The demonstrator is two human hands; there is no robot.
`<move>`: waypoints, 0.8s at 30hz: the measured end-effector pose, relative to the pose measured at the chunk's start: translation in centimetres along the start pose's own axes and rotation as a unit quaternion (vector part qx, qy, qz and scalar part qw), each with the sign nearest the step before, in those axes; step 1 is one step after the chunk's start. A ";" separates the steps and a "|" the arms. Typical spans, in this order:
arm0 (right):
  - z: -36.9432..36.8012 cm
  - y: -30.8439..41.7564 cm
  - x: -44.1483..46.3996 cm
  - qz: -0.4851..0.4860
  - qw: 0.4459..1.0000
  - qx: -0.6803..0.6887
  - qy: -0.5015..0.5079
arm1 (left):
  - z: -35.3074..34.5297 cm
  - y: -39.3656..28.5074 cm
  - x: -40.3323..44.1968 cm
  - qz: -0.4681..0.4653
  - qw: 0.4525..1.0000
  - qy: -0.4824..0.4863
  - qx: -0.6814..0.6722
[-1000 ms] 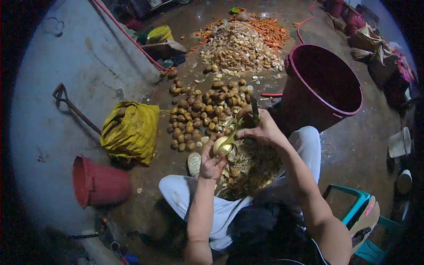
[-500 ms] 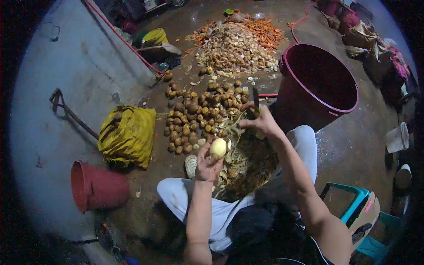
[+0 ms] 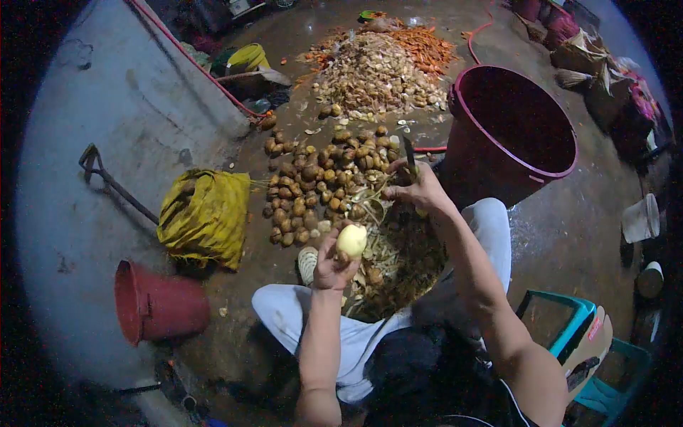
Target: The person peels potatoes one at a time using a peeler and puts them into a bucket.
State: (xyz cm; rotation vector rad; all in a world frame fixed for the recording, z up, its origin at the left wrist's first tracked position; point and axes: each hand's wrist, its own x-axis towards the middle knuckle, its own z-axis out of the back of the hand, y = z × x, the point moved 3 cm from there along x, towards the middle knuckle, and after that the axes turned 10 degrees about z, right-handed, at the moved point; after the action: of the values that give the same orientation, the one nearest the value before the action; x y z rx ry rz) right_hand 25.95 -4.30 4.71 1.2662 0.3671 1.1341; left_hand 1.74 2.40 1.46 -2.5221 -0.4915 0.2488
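Observation:
My left hand [image 3: 334,270] is closed around a peeled, pale yellow potato [image 3: 352,242], held up above my lap. To its upper right, my right hand [image 3: 425,191] grips a knife [image 3: 409,151], whose dark blade points up and away from me. Strips of peel [image 3: 375,208] hang by the fingers of that hand; whether they are pinched or simply lie behind I cannot tell. Just beyond both hands, a spread of unpeeled brown potatoes [image 3: 309,174] covers the floor. Under my hands lies a heap of peelings [image 3: 398,267], between my legs.
A large dark red tub [image 3: 491,153] stands at my right knee. On the left are a yellow sack [image 3: 203,220] and a red bucket [image 3: 171,302]. Farther off lies a big pile of pale and orange scraps [image 3: 380,75]. A teal stool [image 3: 569,320] is at lower right.
The peel strips by my right hand have shifted and now hang in a curl. Both hands have moved only slightly, and each keeps its hold.

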 end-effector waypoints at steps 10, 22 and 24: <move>-0.5 2.7 -0.1 0.046 0.998 0.043 0.007 | -1.8 -0.6 -0.1 -0.033 0.998 -0.026 0.048; -1.5 5.9 -1.2 0.131 0.990 -0.010 0.058 | -0.6 -0.7 0.3 -0.083 0.989 -0.001 0.123; -0.8 3.4 -0.4 0.062 0.998 -0.001 0.021 | 1.3 0.2 0.0 -0.043 0.999 0.004 0.027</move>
State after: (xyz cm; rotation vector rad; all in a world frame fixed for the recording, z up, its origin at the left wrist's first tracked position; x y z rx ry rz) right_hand 23.61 -4.58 7.25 1.2783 0.3213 1.2671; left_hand 1.42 2.86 0.30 -2.4417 -0.5813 0.2172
